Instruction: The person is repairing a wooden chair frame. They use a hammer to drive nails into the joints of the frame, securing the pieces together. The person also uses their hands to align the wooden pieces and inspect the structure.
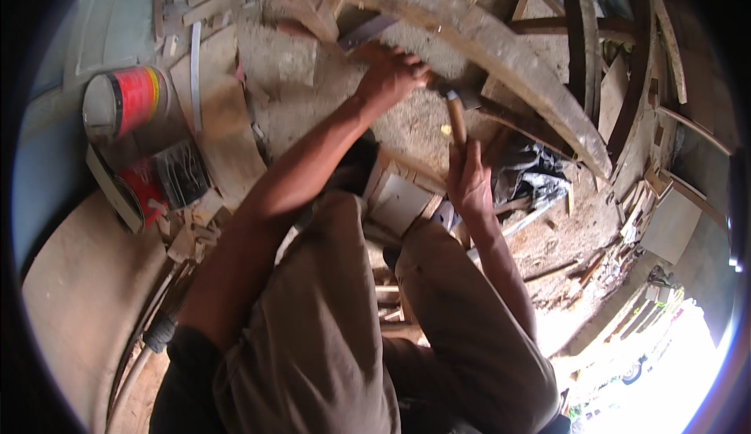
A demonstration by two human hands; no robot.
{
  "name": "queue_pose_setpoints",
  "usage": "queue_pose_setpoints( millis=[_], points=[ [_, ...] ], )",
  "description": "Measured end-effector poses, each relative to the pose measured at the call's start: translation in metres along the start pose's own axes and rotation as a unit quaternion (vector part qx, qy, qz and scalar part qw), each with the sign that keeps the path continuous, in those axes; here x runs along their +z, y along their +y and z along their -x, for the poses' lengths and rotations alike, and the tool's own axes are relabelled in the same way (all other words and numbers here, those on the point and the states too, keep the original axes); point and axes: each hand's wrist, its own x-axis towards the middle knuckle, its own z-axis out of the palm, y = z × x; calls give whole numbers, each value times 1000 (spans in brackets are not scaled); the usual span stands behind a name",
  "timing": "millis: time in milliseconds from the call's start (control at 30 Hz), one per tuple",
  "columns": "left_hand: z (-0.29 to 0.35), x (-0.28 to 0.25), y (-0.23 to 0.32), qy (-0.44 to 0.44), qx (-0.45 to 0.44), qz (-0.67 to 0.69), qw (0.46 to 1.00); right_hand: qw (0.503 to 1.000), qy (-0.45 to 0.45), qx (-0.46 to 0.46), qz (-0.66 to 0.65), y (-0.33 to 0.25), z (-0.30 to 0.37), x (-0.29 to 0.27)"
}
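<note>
My right hand (471, 180) is closed around the wooden handle of a hammer (457, 121), whose dark head points away from me. Farther out and to the left, my left hand (395, 75) has its fingers curled round something I cannot make out. A bit of brown shows at its fingertips, close to the hammer head. Just beyond both hands, a long curved wooden beam (493, 49) crosses the view. Between my knees stands a small wooden box-like piece (397, 201) with a pale top.
Large cans with red labels (134, 101) lie at the left beside plywood sheets (227, 133). Crumpled dark plastic (532, 172) sits right of my right hand. Wood scraps (598, 266) litter the right side. A wooden frame (583, 35) stands at the far right.
</note>
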Motion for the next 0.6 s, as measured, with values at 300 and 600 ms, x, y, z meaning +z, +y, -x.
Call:
queue_pose_setpoints(
  millis=[300,600],
  points=[
    [12,0,9,29,-38,62,997,999,30,-13,-24,-35,-13,-16],
    [13,5,10,68,-72,94,991,999,-17,25,40,-12,-11,-5]
  ],
)
